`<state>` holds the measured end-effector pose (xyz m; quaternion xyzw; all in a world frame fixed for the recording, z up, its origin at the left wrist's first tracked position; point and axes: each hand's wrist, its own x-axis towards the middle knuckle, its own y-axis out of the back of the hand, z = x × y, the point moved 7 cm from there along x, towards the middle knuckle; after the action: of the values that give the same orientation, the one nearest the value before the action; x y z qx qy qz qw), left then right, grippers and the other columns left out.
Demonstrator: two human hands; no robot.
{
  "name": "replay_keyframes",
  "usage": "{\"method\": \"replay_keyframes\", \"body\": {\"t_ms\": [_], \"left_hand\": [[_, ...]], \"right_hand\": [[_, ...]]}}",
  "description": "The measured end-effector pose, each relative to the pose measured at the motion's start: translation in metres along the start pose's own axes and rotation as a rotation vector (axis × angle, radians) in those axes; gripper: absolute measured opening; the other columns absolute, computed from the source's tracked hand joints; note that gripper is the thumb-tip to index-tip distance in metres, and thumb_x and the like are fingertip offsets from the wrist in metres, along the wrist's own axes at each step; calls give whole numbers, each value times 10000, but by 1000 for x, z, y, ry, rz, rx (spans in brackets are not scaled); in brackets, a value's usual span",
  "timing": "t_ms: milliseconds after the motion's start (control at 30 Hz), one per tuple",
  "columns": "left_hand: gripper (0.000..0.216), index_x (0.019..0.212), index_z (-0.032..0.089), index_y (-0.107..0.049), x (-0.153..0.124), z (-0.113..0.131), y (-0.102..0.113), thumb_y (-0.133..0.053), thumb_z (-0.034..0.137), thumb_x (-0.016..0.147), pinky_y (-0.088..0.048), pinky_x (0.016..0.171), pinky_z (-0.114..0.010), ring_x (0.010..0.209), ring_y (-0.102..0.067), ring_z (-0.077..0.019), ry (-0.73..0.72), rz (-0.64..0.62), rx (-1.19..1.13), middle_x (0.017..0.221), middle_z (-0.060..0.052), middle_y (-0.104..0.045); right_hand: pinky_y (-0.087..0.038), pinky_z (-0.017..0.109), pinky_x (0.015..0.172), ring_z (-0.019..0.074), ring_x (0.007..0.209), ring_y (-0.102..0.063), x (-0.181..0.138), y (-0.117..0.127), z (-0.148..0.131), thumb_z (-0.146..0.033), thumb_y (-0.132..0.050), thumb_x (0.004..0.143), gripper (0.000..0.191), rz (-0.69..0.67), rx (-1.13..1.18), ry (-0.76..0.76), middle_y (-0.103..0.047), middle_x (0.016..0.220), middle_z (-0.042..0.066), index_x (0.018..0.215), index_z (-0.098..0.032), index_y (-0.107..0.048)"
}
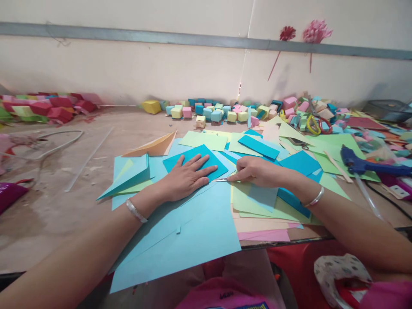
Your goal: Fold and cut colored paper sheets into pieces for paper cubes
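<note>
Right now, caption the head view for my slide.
Left hand flat on blue paper, right hand holding a slim metal tool beside it, coloured blocks behind.

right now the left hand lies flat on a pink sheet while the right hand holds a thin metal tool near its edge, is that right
Only the colour is wrong: in the head view, the sheet beneath the left hand is blue, not pink. The right hand does hold a thin metal tool near its edge.

Left fingers [206, 171] lie spread on blue paper [203, 150].
</note>
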<state>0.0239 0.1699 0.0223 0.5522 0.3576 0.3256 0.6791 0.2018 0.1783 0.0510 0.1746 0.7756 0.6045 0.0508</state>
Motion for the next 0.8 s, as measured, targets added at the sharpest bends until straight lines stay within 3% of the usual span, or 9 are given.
{"method": "replay_keyframes", "body": {"t_ms": [133,267,367,533,800], "left_hand": [[502,1479,435,-314,6,6,-1,-216,553,1002,-92,1120,-670,1493,-107,-323,8,76,-1,1628,-7,-135],[444,1351,344,-536,6,10,14,-358,519,984,-171,1115,-654,1451,-249,-336,-45,185,-37,1581,-69,-301],[409,1229,327,-639,-1,6,25,-494,555,921,-180,1149,-590,1435,-280,-329,-188,123,-81,1536,-57,-381],[644,1394,372,-497,-12,-18,28,-609,633,816,-221,1151,-548,1461,-204,-360,-201,-72,-102,1594,-35,-279],[649,1443,433,-393,-8,-20,16,-555,643,851,-118,1167,-577,1487,-116,-347,-186,-101,-104,1622,12,-185]], "right_hand": [[-313,257,638,143,733,-449,4,-3,-9,-269,-467,981,320,7,-52,4,-535,792,59,1200,-250,-699],[-312,254,642,137,727,-450,5,-3,-7,-268,-490,977,311,8,-60,1,-550,801,59,1219,-275,-685],[-300,254,634,138,744,-458,4,-3,-4,-239,-495,974,321,-15,-53,-13,-565,829,66,1239,-283,-670],[-304,260,642,142,759,-452,4,-3,-5,-256,-473,984,316,-26,-42,-14,-567,849,71,1219,-283,-684],[-313,260,653,147,757,-432,2,-2,-6,-219,-439,987,352,-8,-67,30,-539,823,61,1248,-295,-663]]}}
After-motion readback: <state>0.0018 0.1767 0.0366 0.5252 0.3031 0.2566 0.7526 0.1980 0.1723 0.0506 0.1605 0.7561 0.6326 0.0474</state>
